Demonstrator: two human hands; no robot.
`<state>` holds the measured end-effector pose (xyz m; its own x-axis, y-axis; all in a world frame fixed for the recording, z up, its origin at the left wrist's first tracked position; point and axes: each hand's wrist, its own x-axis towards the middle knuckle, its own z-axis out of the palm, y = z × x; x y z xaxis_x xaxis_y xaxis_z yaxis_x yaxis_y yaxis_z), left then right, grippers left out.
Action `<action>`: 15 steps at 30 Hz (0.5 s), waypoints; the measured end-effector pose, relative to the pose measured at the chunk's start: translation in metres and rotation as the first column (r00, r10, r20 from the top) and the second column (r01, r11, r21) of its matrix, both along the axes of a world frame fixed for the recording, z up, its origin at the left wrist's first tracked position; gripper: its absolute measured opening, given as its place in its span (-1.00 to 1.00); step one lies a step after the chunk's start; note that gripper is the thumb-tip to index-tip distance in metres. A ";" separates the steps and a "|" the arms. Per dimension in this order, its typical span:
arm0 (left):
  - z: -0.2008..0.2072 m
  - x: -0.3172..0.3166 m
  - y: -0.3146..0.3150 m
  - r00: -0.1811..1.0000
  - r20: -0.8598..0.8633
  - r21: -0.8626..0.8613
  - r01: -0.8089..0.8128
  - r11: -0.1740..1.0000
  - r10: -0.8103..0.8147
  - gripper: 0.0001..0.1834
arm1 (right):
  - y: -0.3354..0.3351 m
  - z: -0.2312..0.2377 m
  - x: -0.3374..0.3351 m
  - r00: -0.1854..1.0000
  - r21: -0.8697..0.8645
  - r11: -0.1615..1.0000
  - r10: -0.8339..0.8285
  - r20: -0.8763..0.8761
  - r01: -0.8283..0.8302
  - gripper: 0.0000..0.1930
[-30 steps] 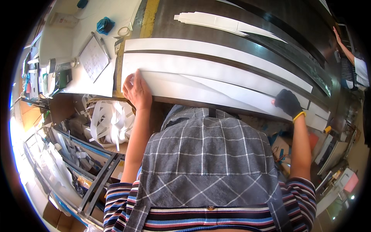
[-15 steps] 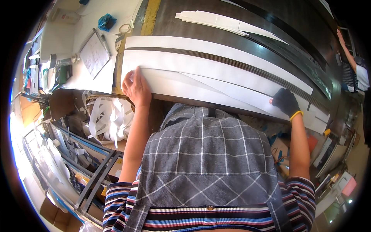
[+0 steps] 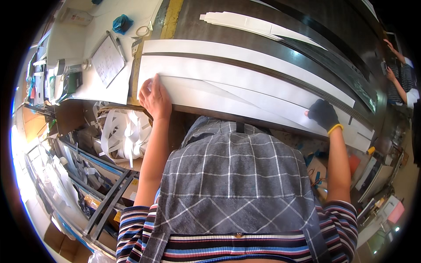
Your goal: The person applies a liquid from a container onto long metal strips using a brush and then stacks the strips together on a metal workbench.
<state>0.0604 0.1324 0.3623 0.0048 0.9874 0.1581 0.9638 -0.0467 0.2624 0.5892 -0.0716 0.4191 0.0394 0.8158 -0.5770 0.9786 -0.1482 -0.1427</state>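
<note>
A long white paper strip point(image 3: 193, 94) lies along the near edge of the dark worktable, a narrow flap of it folded over lengthwise. At the strip's left end, my bare left hand point(image 3: 155, 99) is closed on its edge, with thumb and fingers bent around the paper. Toward the right end, my right hand point(image 3: 323, 115), in a black glove with a yellow cuff, pinches the strip's edge; its fingertips are partly hidden. Just beyond lies another white strip point(image 3: 245, 55), with a dark grooved band point(image 3: 263, 73) between the two.
More white strips point(image 3: 239, 22) lie farther back on the dark table point(image 3: 193, 26). To the left are a clipboard point(image 3: 108, 61) with a pen, a blue crumpled bag point(image 3: 122, 24) and a tape roll point(image 3: 142, 30). White scraps point(image 3: 127, 133) fill a box below. Another person point(image 3: 398, 76) stands far right.
Both my hands stay almost in place on the strip. At the far right, the other person has shifted, and a second forearm now shows.
</note>
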 end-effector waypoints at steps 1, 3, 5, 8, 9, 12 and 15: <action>0.000 0.000 0.000 1.000 0.004 -0.014 0.003 1.000 -0.003 -0.60 | 0.001 0.000 -0.001 1.000 -0.003 1.000 0.003 0.013 -0.003 -0.65; -0.001 0.001 -0.001 1.000 0.013 -0.040 0.011 0.999 -0.011 -0.53 | 0.000 -0.002 0.000 1.000 0.004 1.000 0.004 0.024 -0.005 -0.65; -0.011 0.007 -0.002 0.963 0.222 0.106 -0.179 0.978 0.152 -0.43 | -0.001 -0.003 -0.001 1.000 0.016 1.000 0.003 0.018 -0.003 -0.65; 0.000 0.042 -0.019 0.961 0.187 0.082 0.189 0.979 -0.202 -0.27 | -0.002 -0.004 0.000 1.000 0.008 1.000 -0.012 0.004 0.012 -0.65; 0.017 0.064 -0.032 0.892 0.209 -0.052 0.419 0.906 -0.401 -0.28 | -0.002 -0.004 0.001 1.000 0.006 1.000 -0.016 -0.001 0.016 -0.66; 0.027 0.098 -0.060 0.801 0.098 -0.276 0.591 0.757 -0.590 -0.25 | -0.003 0.005 -0.005 0.999 0.058 0.998 -0.034 0.015 0.033 -0.67; 0.017 0.104 -0.066 0.809 0.034 -0.302 0.567 0.766 -0.586 -0.21 | -0.005 0.037 -0.023 0.992 0.164 0.978 -0.119 -0.042 0.125 -0.68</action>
